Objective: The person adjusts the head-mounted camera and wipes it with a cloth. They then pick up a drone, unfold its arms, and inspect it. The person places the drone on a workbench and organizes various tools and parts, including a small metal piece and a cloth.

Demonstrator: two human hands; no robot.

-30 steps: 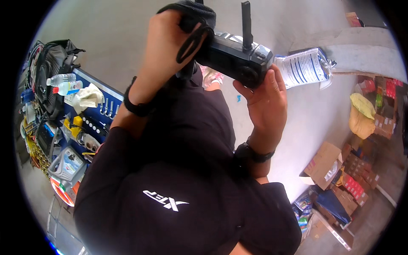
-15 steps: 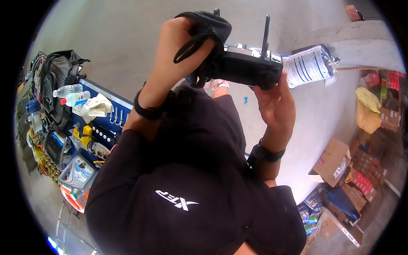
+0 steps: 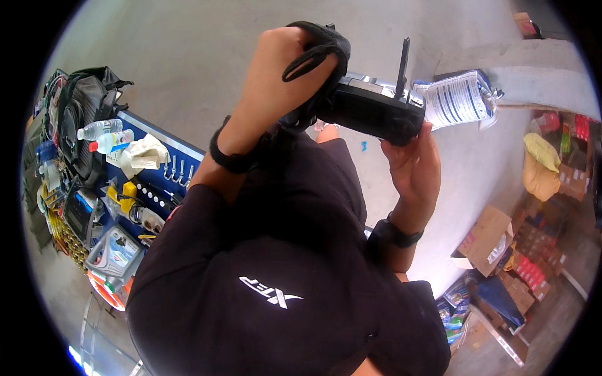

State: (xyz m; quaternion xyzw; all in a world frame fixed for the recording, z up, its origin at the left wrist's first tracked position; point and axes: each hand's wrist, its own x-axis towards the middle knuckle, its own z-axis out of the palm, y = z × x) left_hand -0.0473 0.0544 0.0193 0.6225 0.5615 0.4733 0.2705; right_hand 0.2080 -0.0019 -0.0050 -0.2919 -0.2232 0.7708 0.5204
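A black remote controller [image 3: 376,113] with an upright antenna [image 3: 402,67] hangs in the air in front of my body, slightly tilted down to the right. My left hand [image 3: 285,69] is closed on a black mesh fabric cover [image 3: 332,50] with a loop strap, at the controller's left end; the cover hides most of its fingertips. At the right end, my right hand [image 3: 417,160] grips the lower corner from beneath, thumb and fingers against the casing. Both wrists wear black bands. The controller's far side is largely out of sight.
On my left stands a blue table [image 3: 194,153] with plastic bottles [image 3: 100,130], a white cloth [image 3: 147,153], metal hooks and a grey jug [image 3: 116,257]. A black backpack [image 3: 81,125] is beyond. To the right are a white printed sack [image 3: 458,100], an open carton [image 3: 486,241] and stacked boxes.
Both hands and the controller have shifted a little right and down in the picture. The left-end antenna is now mostly hidden behind the fabric cover. Both grips look the same.
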